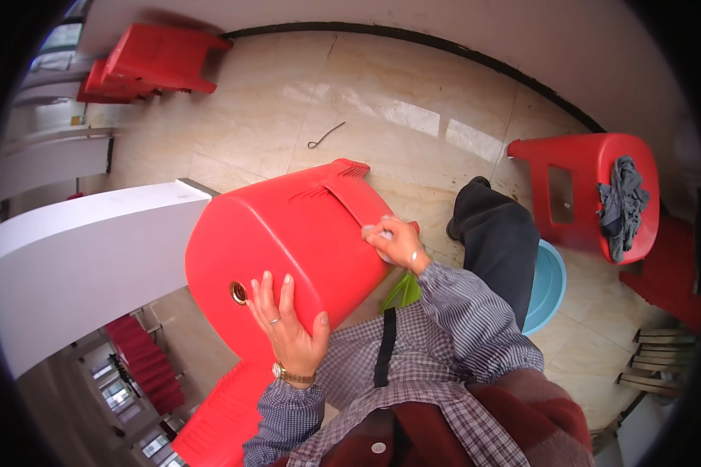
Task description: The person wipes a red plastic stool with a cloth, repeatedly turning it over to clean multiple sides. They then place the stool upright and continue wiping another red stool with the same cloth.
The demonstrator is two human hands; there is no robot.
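Note:
A red plastic stool [322, 245] lies tipped over in front of me, its seat facing the lower left. My left hand [289, 327] rests on the seat with its fingers apart, beside a gold-rimmed hole [238, 293]. Pinched in my right hand [398, 242] is a small whitish wad [384, 235], mostly covered by the fingers, against the stool's side near the leg opening. Whether the wad is cloth or sponge I cannot tell.
A light-blue basin [552, 286] stands beside my leg. Another red stool [604, 198] at right carries a crumpled grey cloth [625, 204]. More red stools [158, 58] stand at upper left. A bent dark wire or cord [327, 135] lies on the tiles. A white partition [93, 262] borders the left.

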